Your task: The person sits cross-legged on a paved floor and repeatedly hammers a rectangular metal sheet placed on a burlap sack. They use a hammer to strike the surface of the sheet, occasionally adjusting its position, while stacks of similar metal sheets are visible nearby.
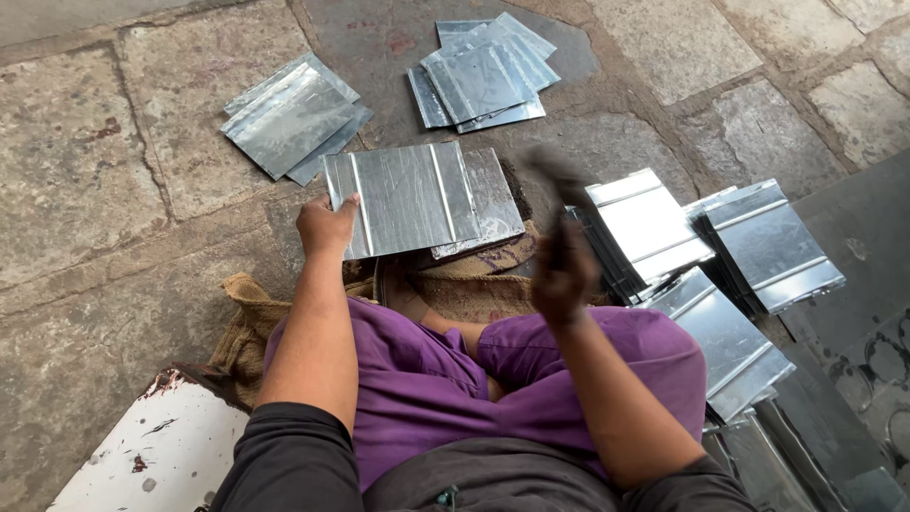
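Note:
My left hand [325, 226] grips the left edge of a ribbed metal sheet [408, 196], which lies flat on top of another sheet [495, 201] on burlap sacking [474, 284]. My right hand [561, 275] is raised in front of me, blurred, closed around a dark tool handle [559, 204] whose head blurs above the sheets. I sit cross-legged in purple trousers behind the sheets.
Stacks of shiny metal sheets lie on the stone floor: one at the upper left [292, 117], one at the upper middle [483, 74], and several piles at my right [720, 256]. A white painted object [161, 455] sits at lower left.

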